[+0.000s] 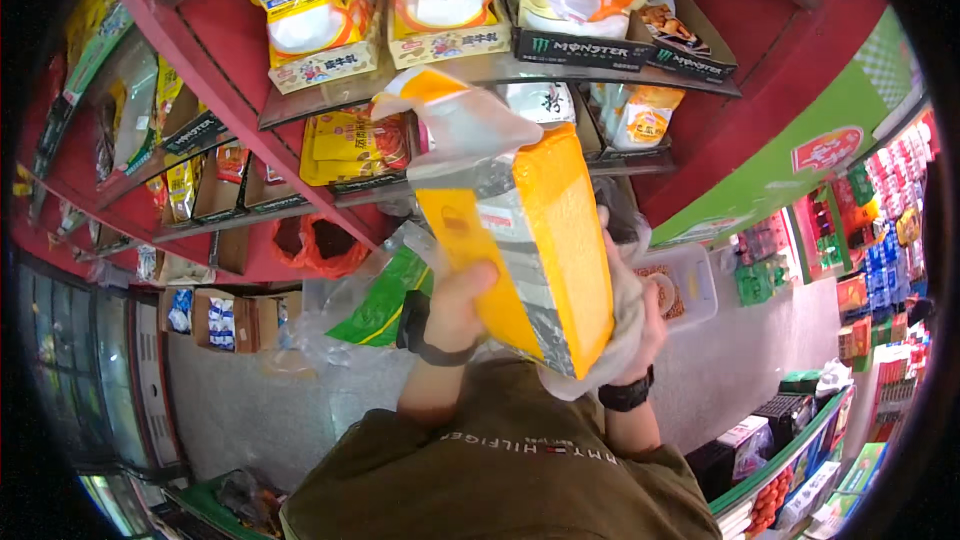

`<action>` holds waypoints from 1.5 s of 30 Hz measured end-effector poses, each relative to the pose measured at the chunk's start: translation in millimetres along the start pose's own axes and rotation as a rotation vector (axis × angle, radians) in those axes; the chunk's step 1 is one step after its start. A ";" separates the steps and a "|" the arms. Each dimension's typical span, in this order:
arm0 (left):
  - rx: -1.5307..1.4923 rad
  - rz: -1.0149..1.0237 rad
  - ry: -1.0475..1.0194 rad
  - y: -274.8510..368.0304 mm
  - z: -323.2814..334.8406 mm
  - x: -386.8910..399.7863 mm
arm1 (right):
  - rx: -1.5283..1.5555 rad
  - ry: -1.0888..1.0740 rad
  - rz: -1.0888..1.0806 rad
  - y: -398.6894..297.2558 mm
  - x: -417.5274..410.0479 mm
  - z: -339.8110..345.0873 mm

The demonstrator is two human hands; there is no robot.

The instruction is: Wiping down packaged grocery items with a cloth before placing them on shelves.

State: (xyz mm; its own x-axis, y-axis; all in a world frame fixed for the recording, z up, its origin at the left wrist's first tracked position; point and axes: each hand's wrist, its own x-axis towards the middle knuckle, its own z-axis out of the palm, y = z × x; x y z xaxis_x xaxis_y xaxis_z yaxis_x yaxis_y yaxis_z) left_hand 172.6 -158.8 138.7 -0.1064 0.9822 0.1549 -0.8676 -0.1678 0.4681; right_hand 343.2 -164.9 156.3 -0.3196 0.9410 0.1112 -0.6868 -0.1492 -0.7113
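A large yellow and grey plastic package is held up in front of my chest, tilted, its loose pale upper end folded over to the left. My left hand presses against its left face with the thumb on the yellow film. On the other side my right hand supports it, with a pale grey cloth between that hand and the package. Some right fingers are hidden behind the cloth and package. Both wrists wear dark bands.
Ahead stands a red shelf unit with bagged powders in cardboard trays. A red plastic bag and green sack are at left. A clear tub is at right. Small cartons line the left floor.
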 end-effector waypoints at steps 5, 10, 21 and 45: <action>0.777 0.108 0.051 -3.3 29.0 30.9 | 0.227 0.206 0.115 26.4 2.0 -33.5; 1.029 0.178 -0.041 -24.6 5.0 29.1 | -0.086 0.140 0.009 27.0 -0.5 -16.6; -0.163 -0.267 -0.048 -57.5 -8.9 -24.3 | -0.998 -0.215 -0.335 -17.6 50.7 -20.4; 0.669 -0.465 0.026 -14.9 30.5 37.3 | -0.637 0.054 -0.027 25.9 -24.4 -55.7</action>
State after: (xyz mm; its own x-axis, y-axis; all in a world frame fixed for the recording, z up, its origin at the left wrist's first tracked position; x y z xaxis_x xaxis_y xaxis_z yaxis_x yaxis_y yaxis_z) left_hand 196.4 -122.2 164.0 0.1747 0.9641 -0.1998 -0.3531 0.2507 0.9014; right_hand 369.6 -174.8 96.5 -0.2626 0.9584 0.1119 -0.1660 0.0693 -0.9837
